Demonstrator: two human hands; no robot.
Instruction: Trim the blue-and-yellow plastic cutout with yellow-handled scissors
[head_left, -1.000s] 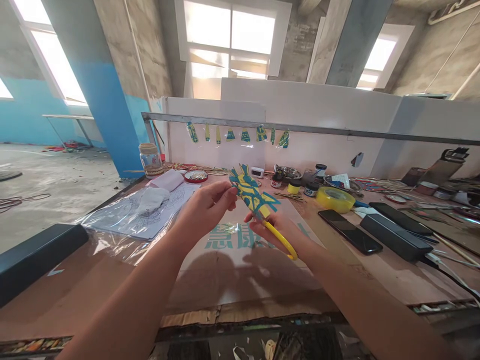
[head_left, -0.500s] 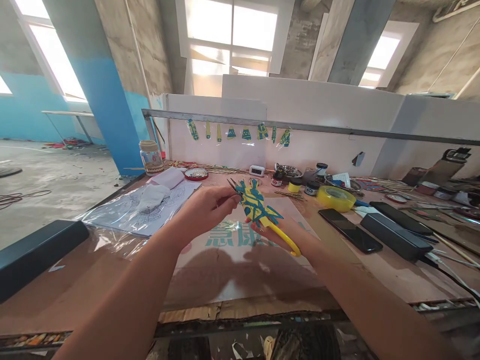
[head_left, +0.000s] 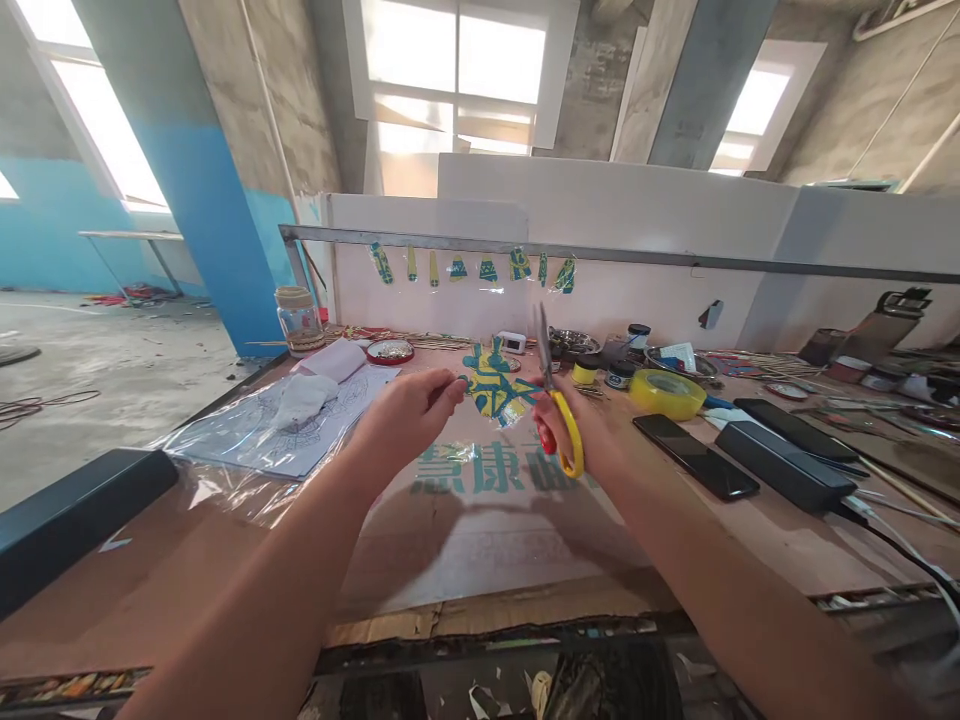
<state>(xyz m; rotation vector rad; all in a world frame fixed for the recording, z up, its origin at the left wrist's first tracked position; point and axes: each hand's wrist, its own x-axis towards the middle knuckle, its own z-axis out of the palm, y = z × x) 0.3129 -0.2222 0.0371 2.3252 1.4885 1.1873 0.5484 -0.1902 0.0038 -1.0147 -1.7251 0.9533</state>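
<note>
Two hands, one painted cutout, mid-trim at frame centre.
Your left hand pinches the blue-and-yellow cutout above the worktop; your right hand grips yellow-handled scissors, blades up beside it. Clear film edge seemingly untrimmed. Finished pieces hang upper centre. Glass jar, contents unclear; paint pots capped.
</note>
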